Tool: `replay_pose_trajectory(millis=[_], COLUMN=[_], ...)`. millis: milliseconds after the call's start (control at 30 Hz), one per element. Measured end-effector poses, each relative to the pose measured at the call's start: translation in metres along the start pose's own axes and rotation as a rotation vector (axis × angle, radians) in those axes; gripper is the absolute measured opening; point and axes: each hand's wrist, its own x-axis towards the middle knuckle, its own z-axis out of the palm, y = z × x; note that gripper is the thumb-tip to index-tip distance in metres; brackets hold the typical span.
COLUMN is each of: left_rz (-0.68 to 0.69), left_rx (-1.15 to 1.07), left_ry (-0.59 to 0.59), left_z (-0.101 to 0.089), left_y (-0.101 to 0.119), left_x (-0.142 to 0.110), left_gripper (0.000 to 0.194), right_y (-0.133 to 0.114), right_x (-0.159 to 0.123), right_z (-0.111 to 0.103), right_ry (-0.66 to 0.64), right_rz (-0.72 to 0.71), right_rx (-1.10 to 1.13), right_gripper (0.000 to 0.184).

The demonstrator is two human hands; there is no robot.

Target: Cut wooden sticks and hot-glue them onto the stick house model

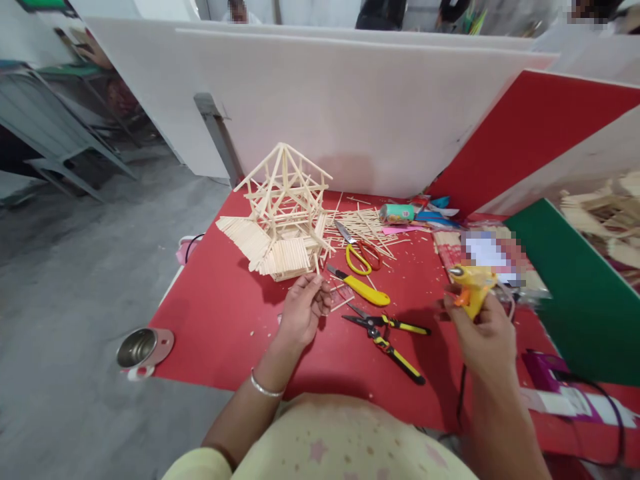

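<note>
My left hand [303, 308] is closed in a pinch on a thin wooden stick [317, 265], just in front of a model pavilion [285, 207] built of pale sticks. The model has an open pointed roof frame above and slatted roof panels lower down. In my right hand [483, 327] is a yellow hot glue gun [473, 283] with an orange trigger, its nozzle pointing left. Between my hands lie a yellow utility knife [367, 291], scissors [357, 257] with yellow and red handles, and black-and-yellow pliers [387, 333].
Loose sticks [360, 227] and a green can [397, 213] lie behind the tools. A steel mug [145, 348] stands at the table's left corner. White boards [340, 107] rise at the back, and a green board [565, 307] leans at the right. Black cables run by my right arm.
</note>
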Motion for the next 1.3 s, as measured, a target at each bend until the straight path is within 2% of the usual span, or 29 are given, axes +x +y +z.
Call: replay_pose_trajectory(millis=[67,133,233,267,333,433,567,767,900,1300], left_rz=[-0.007,-0.018,-0.031,-0.033,-0.033,-0.041,-0.041,-0.034,-0.032,-0.028], left_rx=[-0.018,-0.034,-0.053,-0.057,-0.066,-0.072,-0.061,-0.044,-0.04,-0.036], left_ry=[0.011,0.02,0.05,0.062,0.08,0.081,0.065,0.046,0.064,0.082], left_z=[0.001,0.002,0.003,0.003,0.001,-0.003,-0.008,-0.01,-0.008,-0.009], left_y=[0.001,0.003,0.005,0.006,0.006,0.004,-0.001,0.0,0.003,0.003], left_x=[0.001,0.002,0.006,0.007,0.01,0.012,0.014,0.015,0.015,0.017], left_gripper=[0.039,0.04,0.043,0.043,0.045,0.045,0.041,0.036,0.038,0.04], right_y=[-0.034,-0.065,-0.101,-0.11,-0.122,-0.127,-0.124,-0.13,-0.133,-0.133], right_x=[-0.001,0.002,0.009,0.012,0.019,0.028,0.035,0.037,0.039,0.039], right_z=[0.006,0.015,0.038,0.048,0.07,0.1,0.121,0.125,0.129,0.13], right_ry=[-0.032,-0.039,-0.098,-0.064,0.085,0.217,0.178,0.11,0.067,0.062], right_rz=[-0.065,-0.218,-0.45,-0.522,-0.636,-0.77,-0.881,-0.944,-0.936,-0.942], right_rx=[-0.026,-0.091,-0.196,-0.255,-0.409,-0.632,-0.753,-0.782,-0.765,-0.765], right_gripper=[0.032,0.023,0.026,0.03,0.039,0.044,0.045,0.042,0.042,0.041])
